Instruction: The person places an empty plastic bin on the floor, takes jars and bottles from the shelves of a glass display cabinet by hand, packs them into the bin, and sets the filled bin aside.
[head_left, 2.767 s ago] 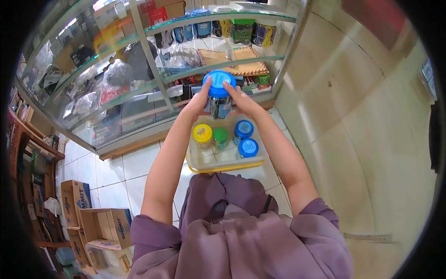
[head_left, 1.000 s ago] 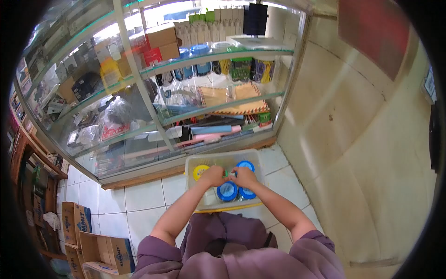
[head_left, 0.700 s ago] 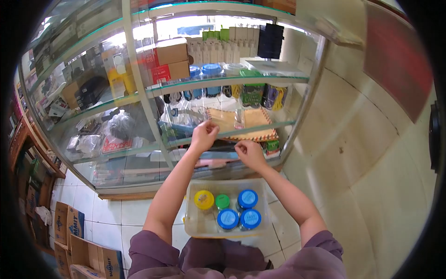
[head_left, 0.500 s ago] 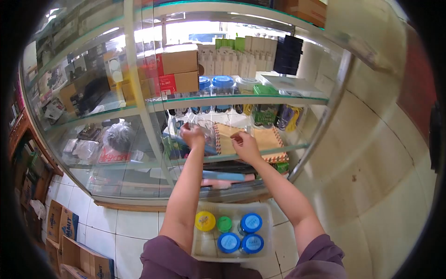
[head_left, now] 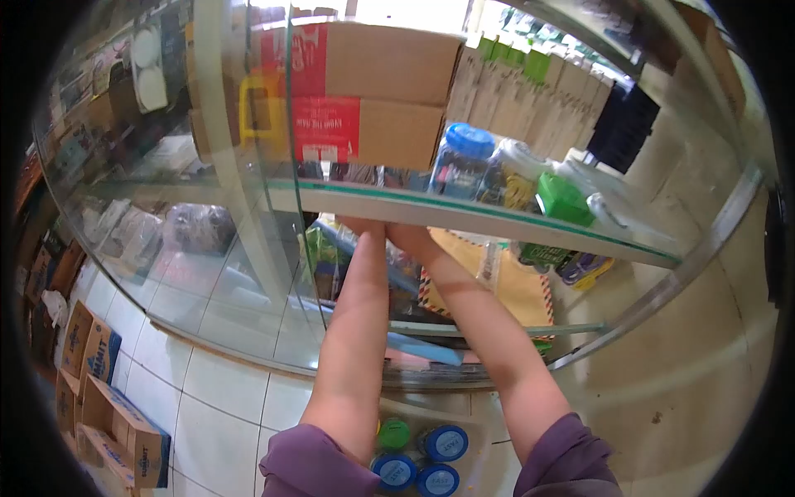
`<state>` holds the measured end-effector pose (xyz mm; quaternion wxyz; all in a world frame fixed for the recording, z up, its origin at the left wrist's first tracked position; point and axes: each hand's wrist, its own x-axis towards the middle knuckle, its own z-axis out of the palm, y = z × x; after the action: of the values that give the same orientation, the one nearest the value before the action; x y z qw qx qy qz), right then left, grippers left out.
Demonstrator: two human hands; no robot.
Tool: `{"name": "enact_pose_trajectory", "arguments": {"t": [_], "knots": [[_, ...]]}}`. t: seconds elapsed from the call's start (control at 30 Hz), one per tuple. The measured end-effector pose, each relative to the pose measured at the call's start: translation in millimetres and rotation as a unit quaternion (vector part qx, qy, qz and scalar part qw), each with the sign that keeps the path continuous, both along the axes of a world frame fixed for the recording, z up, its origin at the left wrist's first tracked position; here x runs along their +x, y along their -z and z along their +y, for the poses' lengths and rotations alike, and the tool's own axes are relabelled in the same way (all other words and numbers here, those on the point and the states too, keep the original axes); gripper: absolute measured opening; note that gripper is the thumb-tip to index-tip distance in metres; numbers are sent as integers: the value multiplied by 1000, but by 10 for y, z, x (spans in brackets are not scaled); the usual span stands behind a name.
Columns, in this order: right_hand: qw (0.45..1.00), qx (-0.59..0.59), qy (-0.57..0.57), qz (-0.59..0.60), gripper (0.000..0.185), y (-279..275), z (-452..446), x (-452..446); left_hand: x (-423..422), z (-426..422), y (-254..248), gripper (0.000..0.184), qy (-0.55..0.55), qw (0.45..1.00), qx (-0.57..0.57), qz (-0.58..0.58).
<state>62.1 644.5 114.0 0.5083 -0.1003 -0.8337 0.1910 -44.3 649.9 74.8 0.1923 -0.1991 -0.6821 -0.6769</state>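
Observation:
Both arms reach into the lower compartment of a glass display cabinet. The wrist of my left hand (head_left: 366, 226) and that of my right hand (head_left: 406, 235) come close together under the middle shelf (head_left: 464, 209). That shelf's front edge hides the fingers of both, and anything they may hold. Just right of my right forearm lies a brown envelope (head_left: 522, 290) with a striped border, a clear plastic packet (head_left: 489, 267) on it. Green and dark packets (head_left: 323, 253) are left of my left forearm. Blue and pink rolls (head_left: 426, 349) lie below the arms.
Two stacked cardboard boxes (head_left: 385, 99), a blue-lidded jar (head_left: 465, 153) and a green container (head_left: 563, 199) stand on the middle shelf. Below me, a plastic bin holds several lidded jars (head_left: 437, 479). Opened cartons (head_left: 124, 435) sit on the tiled floor at left.
My view has moved closer to the cabinet and tilted. Both hands have gone deeper under the middle shelf and come together; their fingers, visible before, are now hidden.

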Motion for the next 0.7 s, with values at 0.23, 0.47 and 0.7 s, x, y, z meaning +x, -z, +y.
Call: {"name": "enact_pose_trajectory", "arguments": {"t": [0.23,0.47,0.7], "knots": [[998,-17,-25,-55,36,-50,73,33,-37,88,-197,44,152,983,89,-50],[959,-269,-47,-74,30,-363,-215,280,529,-643,-698,76,16,972,-130,-193],[859,-489,-155,10,65,-216,-232,634,892,-1196,-674,79,135,983,-24,-120]]}}
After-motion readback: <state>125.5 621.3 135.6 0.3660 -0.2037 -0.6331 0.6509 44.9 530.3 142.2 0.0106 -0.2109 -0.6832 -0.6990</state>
